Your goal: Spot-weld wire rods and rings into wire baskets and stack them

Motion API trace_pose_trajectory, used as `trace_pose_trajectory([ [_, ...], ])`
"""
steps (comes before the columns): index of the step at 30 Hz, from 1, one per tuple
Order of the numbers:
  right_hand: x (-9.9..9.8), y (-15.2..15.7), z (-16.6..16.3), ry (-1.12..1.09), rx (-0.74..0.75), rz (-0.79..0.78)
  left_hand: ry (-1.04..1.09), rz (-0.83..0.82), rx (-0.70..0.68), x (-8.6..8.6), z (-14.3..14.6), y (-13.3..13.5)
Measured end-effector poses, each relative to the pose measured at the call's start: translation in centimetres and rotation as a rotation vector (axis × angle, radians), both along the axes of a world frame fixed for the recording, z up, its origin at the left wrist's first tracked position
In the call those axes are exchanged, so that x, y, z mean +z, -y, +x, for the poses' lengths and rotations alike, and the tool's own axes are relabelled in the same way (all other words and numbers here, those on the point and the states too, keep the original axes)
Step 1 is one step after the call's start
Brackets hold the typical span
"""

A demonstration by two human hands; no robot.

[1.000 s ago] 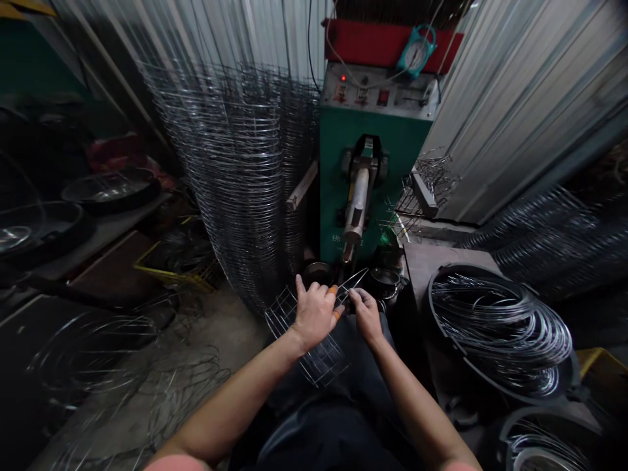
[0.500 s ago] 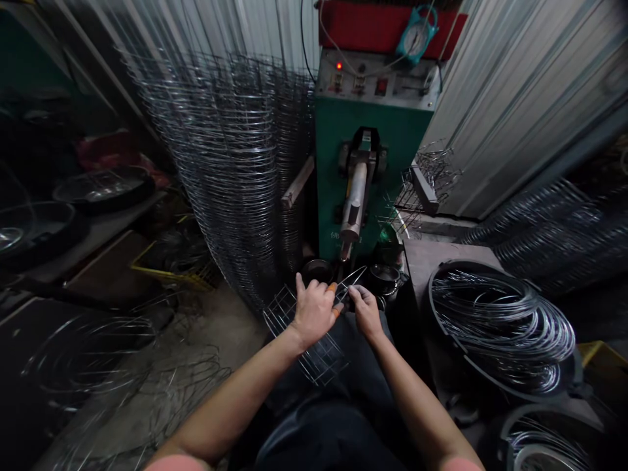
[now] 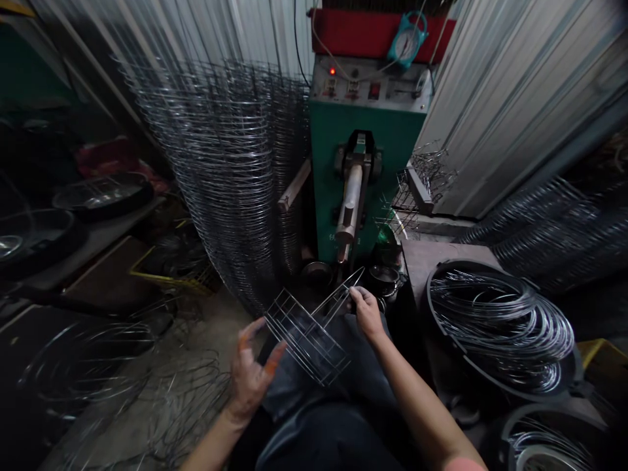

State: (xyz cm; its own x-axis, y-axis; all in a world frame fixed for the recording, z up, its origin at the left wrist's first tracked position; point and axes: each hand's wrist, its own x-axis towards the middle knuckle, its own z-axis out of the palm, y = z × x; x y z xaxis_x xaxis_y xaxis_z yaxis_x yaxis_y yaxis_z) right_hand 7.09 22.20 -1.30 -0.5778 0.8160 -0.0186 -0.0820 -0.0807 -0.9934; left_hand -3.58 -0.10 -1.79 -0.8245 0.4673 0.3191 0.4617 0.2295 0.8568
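Note:
A small wire mesh frame [image 3: 307, 333] rests over my lap, its far end pointing at the green welding machine [image 3: 360, 176]. My right hand [image 3: 367, 313] is closed on the frame's upper right end, close under the machine's metal arm [image 3: 349, 206]. My left hand [image 3: 251, 371] hangs off the frame to the lower left, fingers spread and empty, with orange tips on the thumb and forefinger.
A tall stack of wire mesh pieces [image 3: 230, 170] stands left of the machine. Black tubs of coiled wire rings [image 3: 495, 327] sit at the right. Loose wire loops [image 3: 147, 386] lie on the floor at left. Dark pans [image 3: 101, 193] rest on a bench.
My left hand has let go of the mesh frame and swung down to the left. The right hand keeps hold of the frame, which now lies uncovered.

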Motion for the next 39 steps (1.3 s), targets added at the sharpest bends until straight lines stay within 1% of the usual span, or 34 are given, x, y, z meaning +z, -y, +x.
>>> trace_pose_trajectory([
  [1, -0.2, -0.1, 0.0, -0.007, 0.000, -0.012, 0.103, 0.000, 0.049, -1.3, 0.6, 1.2],
  [2, -0.3, -0.1, 0.0, -0.014, 0.001, -0.024, 0.220, -0.005, 0.051, -2.3, 1.3, 2.0],
  [3, -0.5, -0.1, -0.1, -0.024, 0.000, -0.033, 0.334, 0.002, 0.009, -3.1, 2.0, 2.5],
  [5, -0.7, -0.1, -0.2, -0.046, -0.002, -0.047, 0.500, 0.048, -0.120, -3.8, 3.4, 2.1],
  [6, -0.7, 0.0, -0.3, -0.053, -0.002, -0.049, 0.550, 0.082, -0.177, -3.8, 3.8, 1.5],
  [7, -0.7, 0.0, -0.3, -0.057, -0.001, -0.050, 0.585, 0.117, -0.205, -3.5, 4.1, 0.7],
  [10, -0.3, 0.1, -0.2, -0.055, 0.000, -0.046, 0.695, 0.202, -0.170, -2.4, 4.3, -1.6],
  [13, 0.0, 0.0, -0.1, -0.042, 0.005, -0.037, 0.803, 0.291, -0.149, -1.6, 4.1, -3.0],
  [17, -0.2, -0.6, -0.3, -0.039, 0.008, -0.031, 0.859, 0.368, -0.167, -1.0, 3.8, -3.6],
  [22, -0.5, -1.3, -1.3, -0.070, -0.027, -0.093, 0.952, 0.383, -0.181, -0.5, 3.5, -4.4],
  [26, -0.5, -1.9, -1.8, -0.091, -0.033, -0.122, 0.933, 0.392, -0.176, -0.6, 2.9, -5.0],
  [33, -0.5, -2.8, -2.8, -0.117, 0.008, -0.177, 0.904, 0.370, -0.195, -0.4, 1.8, -5.5],
  [39, 0.0, -3.5, -3.6, -0.132, 0.002, -0.177, 0.939, 0.380, -0.182, 0.5, 1.4, -6.1],
])
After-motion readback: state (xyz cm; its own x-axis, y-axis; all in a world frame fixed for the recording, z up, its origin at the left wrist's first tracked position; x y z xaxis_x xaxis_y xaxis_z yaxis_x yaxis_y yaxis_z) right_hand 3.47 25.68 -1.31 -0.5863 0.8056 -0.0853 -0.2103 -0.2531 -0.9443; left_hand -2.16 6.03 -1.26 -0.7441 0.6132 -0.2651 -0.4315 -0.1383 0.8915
